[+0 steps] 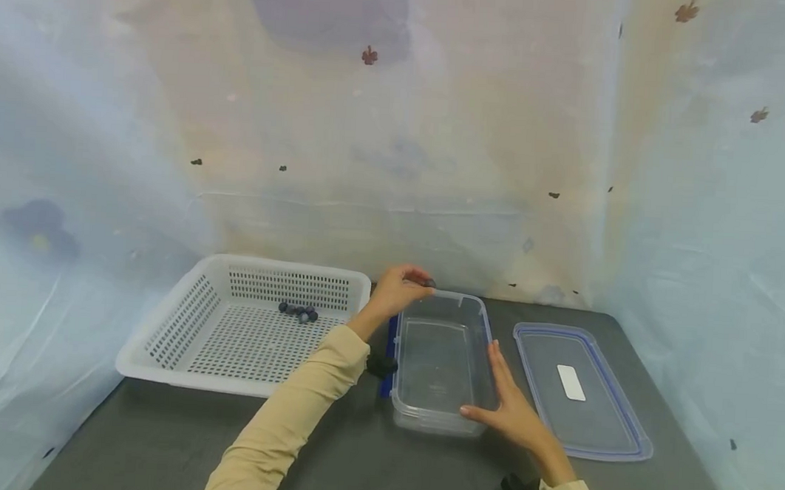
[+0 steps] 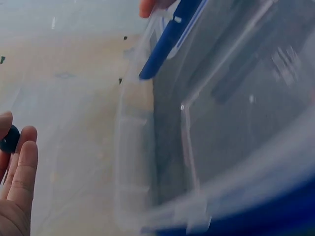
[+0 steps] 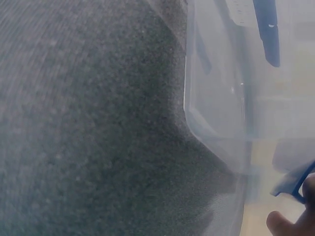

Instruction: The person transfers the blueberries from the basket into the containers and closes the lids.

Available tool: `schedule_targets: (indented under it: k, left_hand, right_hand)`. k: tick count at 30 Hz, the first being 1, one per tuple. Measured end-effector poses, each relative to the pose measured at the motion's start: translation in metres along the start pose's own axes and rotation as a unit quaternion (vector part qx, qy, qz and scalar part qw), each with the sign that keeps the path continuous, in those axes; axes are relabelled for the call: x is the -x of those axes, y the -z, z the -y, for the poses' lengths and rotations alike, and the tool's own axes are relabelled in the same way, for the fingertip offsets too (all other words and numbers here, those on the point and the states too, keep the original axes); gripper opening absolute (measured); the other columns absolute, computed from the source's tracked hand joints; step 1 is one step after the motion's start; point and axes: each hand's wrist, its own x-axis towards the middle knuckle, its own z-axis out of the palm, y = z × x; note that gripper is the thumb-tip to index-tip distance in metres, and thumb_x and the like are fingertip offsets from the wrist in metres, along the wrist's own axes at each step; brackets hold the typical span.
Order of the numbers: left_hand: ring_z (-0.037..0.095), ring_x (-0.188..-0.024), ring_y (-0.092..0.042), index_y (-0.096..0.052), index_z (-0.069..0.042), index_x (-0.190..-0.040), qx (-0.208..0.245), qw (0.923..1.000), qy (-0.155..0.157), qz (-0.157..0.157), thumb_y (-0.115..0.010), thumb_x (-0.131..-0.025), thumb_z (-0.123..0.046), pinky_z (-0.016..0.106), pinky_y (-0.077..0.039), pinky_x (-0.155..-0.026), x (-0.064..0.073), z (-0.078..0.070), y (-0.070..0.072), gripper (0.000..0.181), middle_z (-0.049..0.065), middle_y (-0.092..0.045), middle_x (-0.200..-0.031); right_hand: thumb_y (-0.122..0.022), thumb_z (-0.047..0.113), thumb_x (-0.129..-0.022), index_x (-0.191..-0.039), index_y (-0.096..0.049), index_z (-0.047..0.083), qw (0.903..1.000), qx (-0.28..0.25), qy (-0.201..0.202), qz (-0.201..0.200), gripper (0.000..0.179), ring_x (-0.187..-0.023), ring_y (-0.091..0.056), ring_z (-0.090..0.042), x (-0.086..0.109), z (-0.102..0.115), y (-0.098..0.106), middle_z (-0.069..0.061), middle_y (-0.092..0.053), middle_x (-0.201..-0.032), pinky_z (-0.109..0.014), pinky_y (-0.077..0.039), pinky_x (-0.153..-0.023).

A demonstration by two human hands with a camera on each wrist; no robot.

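Note:
Between thumb and fingertips, my left hand (image 1: 395, 292) pinches a dark blueberry (image 2: 10, 139). It is above the far left corner of a clear plastic container (image 1: 436, 354) with blue side latches. My right hand (image 1: 509, 408) lies against the container's right side, fingers extended along the wall and thumb at the near right corner. In the right wrist view, its fingertips (image 3: 278, 223) show beside a blue latch (image 3: 295, 187). Several more blueberries (image 1: 303, 317) sit in a white perforated basket (image 1: 152, 373) on the left.
To the right of the container, a clear lid (image 1: 596, 426) with a blue seal and a white label lies flat on the dark grey table (image 1: 367, 466). A patterned plastic sheet (image 1: 438, 129) hangs behind the table and along both sides.

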Motion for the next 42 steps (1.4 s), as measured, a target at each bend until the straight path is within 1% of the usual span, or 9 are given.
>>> schedule_targets:
  k: [6, 10, 14, 17, 19, 24, 29, 36, 42]
  left_hand:
    - [0.022, -0.099, -0.060, -0.068, -0.007, -0.108, -0.010, 0.9990, 0.027, -0.034, -0.077, -0.085, -0.016, 0.036, -0.051, -0.082, -0.011, 0.009, -0.025, 0.026, 0.002, -0.066, -0.102]
    - [0.022, -0.092, -0.061, -0.069, -0.006, -0.101, -0.001, 0.9974, 0.044, -0.058, -0.079, -0.083, -0.012, 0.035, -0.051, -0.077, -0.016, 0.015, -0.041, 0.022, 0.002, -0.067, -0.095]
    - [0.020, -0.083, -0.061, -0.070, -0.003, -0.094, -0.003, 0.9930, 0.065, -0.099, -0.082, -0.078, -0.009, 0.031, -0.051, -0.070, -0.019, 0.023, -0.056, 0.021, 0.003, -0.066, -0.087]
    - [0.020, -0.078, -0.062, -0.070, 0.000, -0.093, -0.003, 0.9900, 0.079, -0.117, -0.084, -0.075, -0.006, 0.028, -0.052, -0.066, -0.020, 0.028, -0.066, 0.024, 0.005, -0.066, -0.084]
    - [0.020, -0.078, -0.063, -0.069, 0.003, -0.093, 0.006, 0.9896, 0.087, -0.114, -0.082, -0.075, -0.001, 0.028, -0.053, -0.065, -0.018, 0.031, -0.072, 0.023, 0.007, -0.067, -0.084]
    - [0.019, -0.077, -0.062, -0.068, 0.001, -0.091, 0.014, 0.9890, 0.118, -0.089, -0.074, -0.075, 0.008, 0.027, -0.053, -0.066, -0.015, 0.041, -0.085, 0.019, 0.007, -0.066, -0.084]
    - [0.017, -0.072, -0.059, -0.067, 0.000, -0.085, -0.008, 0.9866, 0.139, -0.084, -0.077, -0.071, 0.010, 0.028, -0.052, -0.065, -0.010, 0.048, -0.094, 0.020, 0.005, -0.064, -0.078]
    - [0.015, -0.067, -0.058, -0.066, -0.003, -0.080, -0.062, 0.9852, 0.146, -0.065, -0.083, -0.068, 0.004, 0.027, -0.051, -0.062, -0.009, 0.058, -0.104, 0.022, 0.002, -0.063, -0.074]
    - [0.013, -0.065, -0.058, -0.068, -0.001, -0.080, -0.074, 0.9851, 0.143, -0.060, -0.083, -0.068, 0.003, 0.024, -0.050, -0.060, -0.007, 0.065, -0.111, 0.020, 0.003, -0.065, -0.074]
  right_hand:
    - [-0.083, 0.030, -0.073, -0.154, -0.005, -0.001, 1.0000, 0.001, -0.001, -0.001, 0.117, -0.141, -0.004, -0.048, -0.001, -0.002, -0.002, -0.016, 0.004, -0.160, -0.070, -0.014, -0.103]
    - [-0.084, 0.029, -0.073, -0.154, -0.005, -0.001, 1.0000, 0.000, 0.000, 0.000, 0.117, -0.141, -0.004, -0.048, 0.000, -0.003, -0.002, -0.016, 0.004, -0.160, -0.070, -0.014, -0.103]
    - [-0.083, 0.028, -0.073, -0.154, -0.005, -0.001, 1.0000, 0.001, 0.002, -0.002, 0.116, -0.141, -0.004, -0.048, 0.000, -0.005, 0.000, -0.017, 0.004, -0.160, -0.070, -0.014, -0.103]
    - [-0.083, 0.029, -0.074, -0.154, -0.005, -0.002, 1.0000, 0.001, 0.002, -0.004, 0.115, -0.141, -0.003, -0.048, 0.000, -0.005, 0.002, -0.017, 0.004, -0.160, -0.070, -0.014, -0.103]
    - [-0.083, 0.028, -0.074, -0.153, -0.005, -0.002, 1.0000, -0.001, 0.007, -0.005, 0.115, -0.141, -0.003, -0.048, 0.000, -0.005, 0.002, -0.018, 0.004, -0.160, -0.071, -0.013, -0.103]
    - [-0.083, 0.028, -0.073, -0.153, -0.007, -0.002, 0.9998, -0.007, 0.017, -0.006, 0.115, -0.141, -0.003, -0.049, 0.000, -0.005, 0.000, -0.019, 0.003, -0.160, -0.071, -0.013, -0.102]
    - [-0.083, 0.027, -0.074, -0.155, -0.006, 0.001, 0.9998, -0.015, 0.015, -0.003, 0.114, -0.141, -0.002, -0.047, 0.000, -0.004, -0.001, -0.018, 0.004, -0.160, -0.071, -0.013, -0.102]
    - [-0.083, 0.023, -0.073, -0.154, -0.006, 0.000, 0.9997, -0.022, 0.011, -0.005, 0.114, -0.141, -0.001, -0.047, 0.000, -0.004, -0.001, -0.018, 0.004, -0.160, -0.071, -0.012, -0.103]
    - [-0.083, 0.024, -0.073, -0.154, -0.007, -0.002, 0.9997, -0.016, 0.017, -0.009, 0.114, -0.141, -0.003, -0.048, 0.001, -0.005, -0.003, -0.018, 0.003, -0.160, -0.071, -0.012, -0.103]
